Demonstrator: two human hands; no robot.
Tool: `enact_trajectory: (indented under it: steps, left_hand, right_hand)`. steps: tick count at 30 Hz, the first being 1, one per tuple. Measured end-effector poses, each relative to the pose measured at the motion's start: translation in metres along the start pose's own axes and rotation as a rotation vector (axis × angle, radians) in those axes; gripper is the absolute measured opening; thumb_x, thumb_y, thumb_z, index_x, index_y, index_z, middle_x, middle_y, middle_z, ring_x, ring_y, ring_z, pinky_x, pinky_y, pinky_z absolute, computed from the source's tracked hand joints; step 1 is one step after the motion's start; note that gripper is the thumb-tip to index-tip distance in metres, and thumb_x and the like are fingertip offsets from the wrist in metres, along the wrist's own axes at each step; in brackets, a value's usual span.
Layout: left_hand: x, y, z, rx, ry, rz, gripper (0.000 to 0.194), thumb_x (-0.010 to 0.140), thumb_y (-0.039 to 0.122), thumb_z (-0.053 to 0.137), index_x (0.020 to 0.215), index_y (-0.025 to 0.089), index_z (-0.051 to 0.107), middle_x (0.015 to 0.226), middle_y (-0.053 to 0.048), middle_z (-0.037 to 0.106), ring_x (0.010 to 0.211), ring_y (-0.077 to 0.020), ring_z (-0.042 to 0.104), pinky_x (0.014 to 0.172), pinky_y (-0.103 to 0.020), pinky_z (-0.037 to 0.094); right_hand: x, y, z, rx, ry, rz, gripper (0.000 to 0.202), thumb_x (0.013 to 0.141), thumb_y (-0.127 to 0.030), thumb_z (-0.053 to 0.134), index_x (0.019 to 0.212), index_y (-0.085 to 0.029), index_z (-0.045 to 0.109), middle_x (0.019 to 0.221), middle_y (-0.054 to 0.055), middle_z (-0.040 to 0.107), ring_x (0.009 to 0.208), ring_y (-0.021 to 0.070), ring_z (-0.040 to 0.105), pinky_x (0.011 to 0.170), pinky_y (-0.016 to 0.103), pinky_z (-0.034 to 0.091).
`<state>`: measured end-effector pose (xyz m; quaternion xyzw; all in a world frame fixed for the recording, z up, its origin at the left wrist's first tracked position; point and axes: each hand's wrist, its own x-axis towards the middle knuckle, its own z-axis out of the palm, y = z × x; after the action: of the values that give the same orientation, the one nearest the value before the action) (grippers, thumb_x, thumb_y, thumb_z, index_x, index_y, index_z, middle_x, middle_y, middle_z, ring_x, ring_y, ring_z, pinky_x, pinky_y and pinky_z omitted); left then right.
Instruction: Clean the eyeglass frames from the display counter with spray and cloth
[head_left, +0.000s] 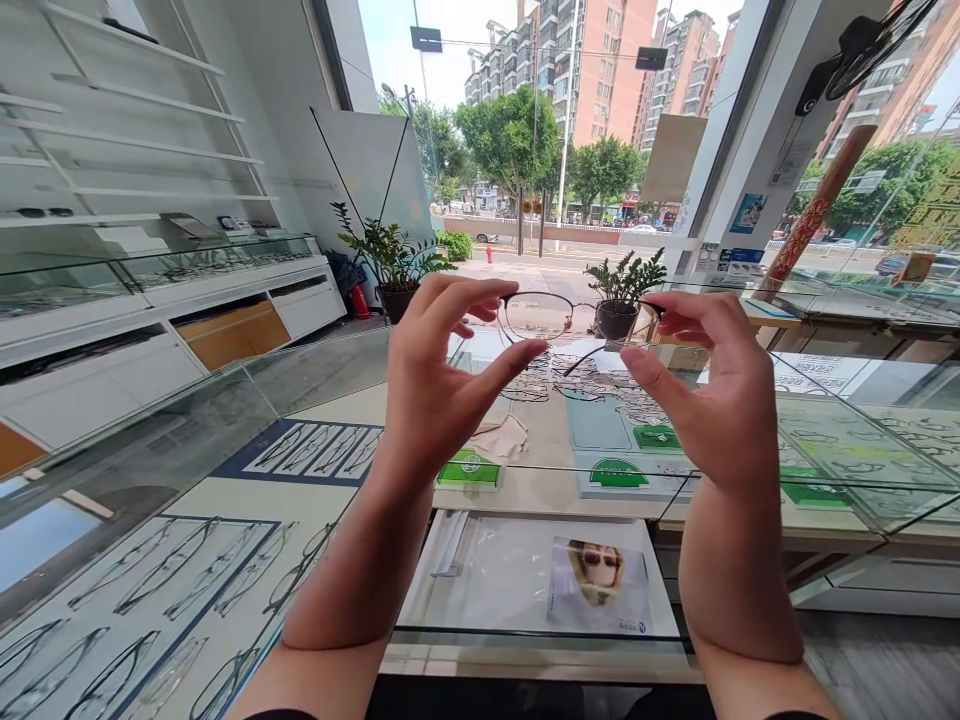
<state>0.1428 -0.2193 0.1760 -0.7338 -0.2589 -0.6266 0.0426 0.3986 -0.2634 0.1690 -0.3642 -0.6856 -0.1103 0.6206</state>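
A pair of thin dark-rimmed glasses (538, 293) is held up above the glass counter, between my two hands. My left hand (450, 370) has its index finger at the left upper rim, with the thumb below it. On the other side, my right hand (705, 380) pinches the right end of the frame, index finger above and thumb below. One dark temple arm points down and to the left between the hands. Behind the lenses, many more glasses (581, 395) lie inside the counter.
The glass counter (300, 400) holds rows of glasses at the left and green cards (469, 470). Below is an open white drawer (495, 580) with a picture card (600, 585). Potted plants (394, 255) stand by the window; a wall fan (847, 60) hangs upper right.
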Motion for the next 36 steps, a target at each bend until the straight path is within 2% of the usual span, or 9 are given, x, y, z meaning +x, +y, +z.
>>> enact_trajectory:
  steps: [4,14,25,36]
  left_hand:
    - [-0.0002,0.0004,0.0002,-0.001,0.001,0.001,0.050,0.092,0.062,0.088,0.130,0.032,0.077,0.119,-0.006,0.075,0.102,-0.0237,0.072,0.085,-0.041,0.064]
    - [-0.0005,-0.0061,0.0004,-0.044,-0.035,-0.030,0.048,0.095,0.062,0.085,0.130,0.032,0.073,0.125,-0.007,0.079,0.113,-0.0247,0.075,0.091,-0.041,0.065]
    - [0.0012,-0.0014,0.0002,-0.164,-0.017,-0.121,0.052,0.084,0.063,0.095,0.124,0.034,0.077,0.122,-0.004,0.082,0.117,-0.0280,0.076,0.100,-0.046,0.063]
    - [-0.0010,-0.0086,0.0056,-0.130,0.025,-0.103,0.054,0.086,0.064,0.094,0.125,0.032,0.075,0.119,-0.006,0.081,0.115,-0.0278,0.078,0.095,-0.045,0.063]
  right_hand:
    - [-0.0003,-0.0010,-0.0003,-0.004,-0.003,0.006,0.032,0.098,-0.040,0.084,0.128,-0.037,0.075,0.118,0.006,0.071,0.107,0.0302,0.070,0.098,0.051,0.064]
    - [-0.0040,0.0059,0.0026,0.108,-0.046,0.069,0.039,0.097,-0.045,0.086,0.132,-0.035,0.072,0.124,0.008,0.076,0.114,0.0324,0.074,0.107,0.060,0.063]
    - [-0.0025,0.0066,0.0007,0.094,-0.065,0.094,0.039,0.095,-0.044,0.087,0.130,-0.035,0.072,0.124,0.005,0.075,0.115,0.0299,0.073,0.106,0.054,0.061]
    - [-0.0036,0.0058,0.0031,0.085,-0.049,0.119,0.040,0.095,-0.042,0.085,0.131,-0.031,0.072,0.125,0.006,0.077,0.116,0.0280,0.073,0.106,0.052,0.060]
